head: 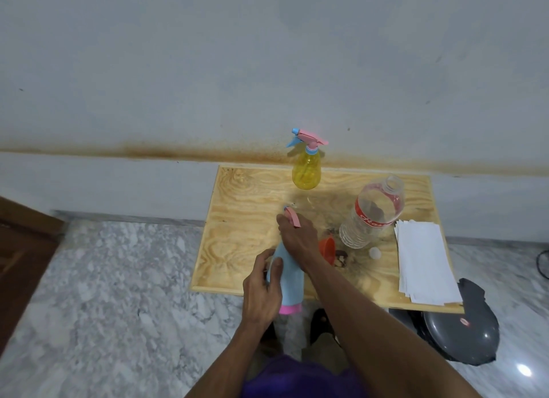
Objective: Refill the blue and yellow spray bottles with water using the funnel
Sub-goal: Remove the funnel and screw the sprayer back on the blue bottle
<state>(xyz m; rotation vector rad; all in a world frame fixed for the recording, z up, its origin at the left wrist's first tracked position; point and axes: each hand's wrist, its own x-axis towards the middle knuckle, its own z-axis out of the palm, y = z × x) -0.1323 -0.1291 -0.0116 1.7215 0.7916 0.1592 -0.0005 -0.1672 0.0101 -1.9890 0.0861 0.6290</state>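
Observation:
The blue spray bottle (290, 275) with a pink base band is held above the near edge of the wooden board (243, 219). My left hand (263, 290) grips its body. My right hand (297, 237) is wrapped around its pink spray head (292, 216) at the top. The yellow spray bottle (306, 171) stands upright at the board's far edge, its pink and blue head screwed on. An orange funnel (327, 247) lies on the board just right of my right wrist, partly hidden by it. An uncapped clear water bottle (372, 213) with a red label stands right of the funnel.
A white bottle cap (375, 252) lies near the water bottle's base. A stack of white paper sheets (424, 264) covers the board's right side. A dark pan lid (460, 332) rests on the marble floor (118, 278) below the board's right corner. The wall is directly behind.

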